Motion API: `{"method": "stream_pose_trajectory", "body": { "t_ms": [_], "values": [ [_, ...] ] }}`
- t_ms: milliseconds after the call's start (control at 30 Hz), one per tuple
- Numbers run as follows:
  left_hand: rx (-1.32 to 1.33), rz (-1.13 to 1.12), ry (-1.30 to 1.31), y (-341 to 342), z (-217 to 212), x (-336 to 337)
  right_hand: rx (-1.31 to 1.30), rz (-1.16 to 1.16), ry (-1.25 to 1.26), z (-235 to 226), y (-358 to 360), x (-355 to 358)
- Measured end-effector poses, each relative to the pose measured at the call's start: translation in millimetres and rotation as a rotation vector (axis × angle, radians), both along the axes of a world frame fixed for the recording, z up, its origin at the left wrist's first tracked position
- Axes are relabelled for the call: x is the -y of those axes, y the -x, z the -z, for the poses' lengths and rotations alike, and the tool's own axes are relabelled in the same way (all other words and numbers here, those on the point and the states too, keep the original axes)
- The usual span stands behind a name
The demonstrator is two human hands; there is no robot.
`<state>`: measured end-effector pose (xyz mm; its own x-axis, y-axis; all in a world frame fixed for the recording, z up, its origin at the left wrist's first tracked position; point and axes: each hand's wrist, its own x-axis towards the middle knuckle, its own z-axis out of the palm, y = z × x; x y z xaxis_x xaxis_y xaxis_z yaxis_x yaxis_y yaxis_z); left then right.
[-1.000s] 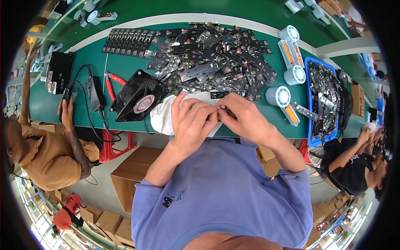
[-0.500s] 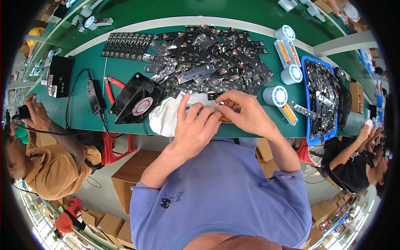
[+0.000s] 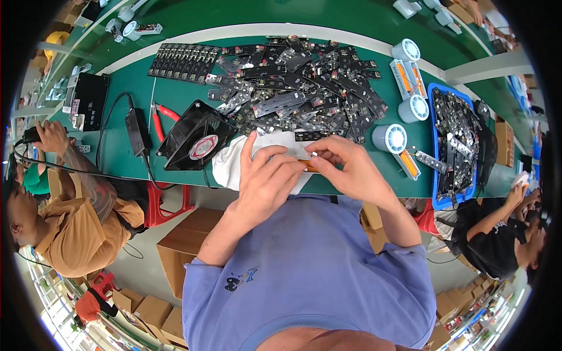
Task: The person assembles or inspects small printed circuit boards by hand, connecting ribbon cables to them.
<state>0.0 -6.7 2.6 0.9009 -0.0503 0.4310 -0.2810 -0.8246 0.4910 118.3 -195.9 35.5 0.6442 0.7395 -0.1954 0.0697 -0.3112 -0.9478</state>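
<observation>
Brown cardboard boxes (image 3: 181,245) stand on the floor under the green table (image 3: 117,146).

Hands met over a white cloth (image 3: 234,161) on the green bench (image 3: 175,99).
Left hand (image 3: 266,184) and right hand (image 3: 348,169) pinched a small orange part (image 3: 310,169) beside piled circuit boards (image 3: 304,88).
</observation>
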Motion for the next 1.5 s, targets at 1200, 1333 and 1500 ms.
{"method": "stream_pose_trajectory", "body": {
  "t_ms": [1200, 1333, 1500],
  "values": [
    [0.108, -0.160, 0.035, -3, 6, 16, 0.673, 0.088, -0.027, 20, 32, -10],
    [0.125, -0.165, 0.052, -3, 12, 17, 0.652, 0.058, -0.071, 23, 29, -8],
    [0.136, -0.171, -0.010, -4, 11, 10, 0.215, 0.166, 0.053, 1, 33, -4]
  ]
}}
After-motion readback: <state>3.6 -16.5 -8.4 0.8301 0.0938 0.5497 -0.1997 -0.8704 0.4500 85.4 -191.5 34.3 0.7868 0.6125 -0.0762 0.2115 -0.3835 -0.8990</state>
